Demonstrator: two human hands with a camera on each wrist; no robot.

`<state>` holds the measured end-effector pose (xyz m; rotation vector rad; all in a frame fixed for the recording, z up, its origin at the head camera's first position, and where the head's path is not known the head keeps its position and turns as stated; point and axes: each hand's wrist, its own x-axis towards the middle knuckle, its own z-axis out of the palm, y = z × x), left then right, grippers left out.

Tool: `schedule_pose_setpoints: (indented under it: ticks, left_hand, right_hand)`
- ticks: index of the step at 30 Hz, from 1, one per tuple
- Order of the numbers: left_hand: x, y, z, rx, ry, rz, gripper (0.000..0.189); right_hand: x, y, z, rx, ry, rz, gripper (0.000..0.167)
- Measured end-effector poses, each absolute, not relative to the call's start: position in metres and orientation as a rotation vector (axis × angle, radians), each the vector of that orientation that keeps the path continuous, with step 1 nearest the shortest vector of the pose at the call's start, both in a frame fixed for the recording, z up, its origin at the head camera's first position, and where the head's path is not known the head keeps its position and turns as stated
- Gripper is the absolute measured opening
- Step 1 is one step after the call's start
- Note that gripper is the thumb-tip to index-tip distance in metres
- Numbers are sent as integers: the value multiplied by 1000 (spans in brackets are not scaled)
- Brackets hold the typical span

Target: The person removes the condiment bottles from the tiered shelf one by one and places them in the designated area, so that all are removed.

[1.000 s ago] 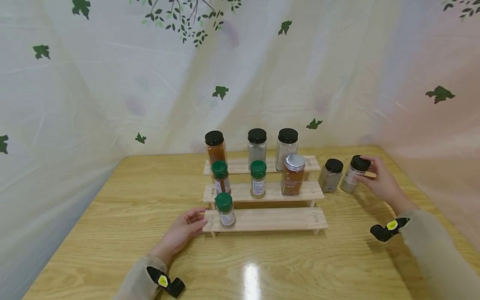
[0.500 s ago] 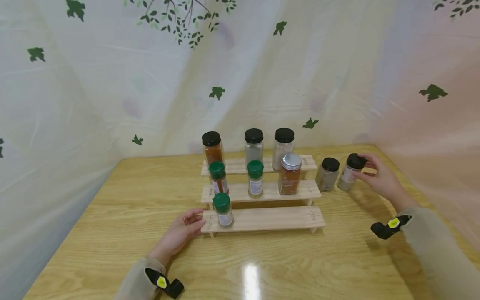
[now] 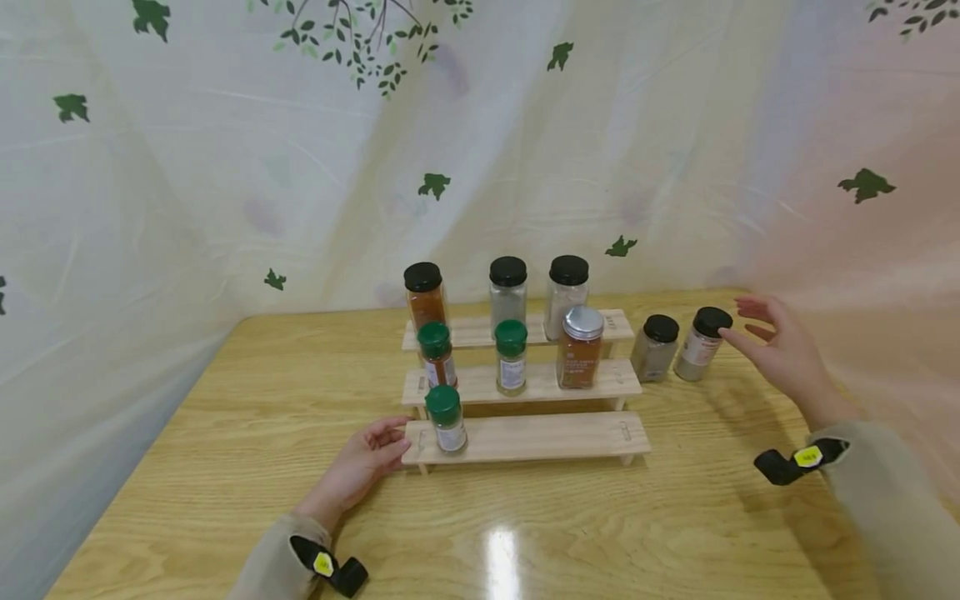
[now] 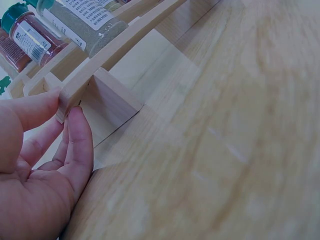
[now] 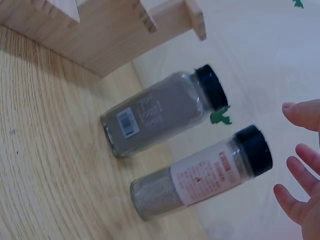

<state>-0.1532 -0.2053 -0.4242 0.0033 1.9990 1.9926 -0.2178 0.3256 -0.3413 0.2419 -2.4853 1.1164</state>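
Observation:
At the left end of a three-tier wooden spice rack, my left hand pinches the lowest shelf, thumb above and fingers beneath, as the left wrist view shows. Beside the rack's right side stand two black-capped jars: a square jar of grey-brown powder and a round spice jar with a white label. My right hand hovers just right of the round jar, fingers spread and holding nothing. In the right wrist view a gap separates the fingertips from the jar's cap.
A green-capped jar stands on the lowest shelf's left end. The middle tier bears two green-capped jars and a silver-lidded jar. Three black-capped jars, one of them orange, line the top tier. A leaf-printed curtain hangs behind the table.
My right hand has let go of the round spice jar and moved off to the right, its fingers spreading. The jar stays upright on the table. My left hand keeps its place on the rack.

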Motion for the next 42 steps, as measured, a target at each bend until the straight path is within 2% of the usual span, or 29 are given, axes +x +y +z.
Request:
schedule_pose_setpoints:
  ticks: [9,28,35,42]
  left_hand:
    - [-154,-206,-424,3,1986,1998,45]
    - [-154,-205,-425,-11,2000,1978,47]
    - [-154,-206,-425,-12,1989,1985,46]
    - [-153,-205,-423,-12,1987,1988,45]
  right_hand:
    - [-199,301,-328,439,-2374,1166,42]
    - [-167,221,-320,990,-2181,1254,55]
    - [-159,193,-322,1125,-2185,1285,45]
    - [-156,165,-326,1213,-2195,1361,45]
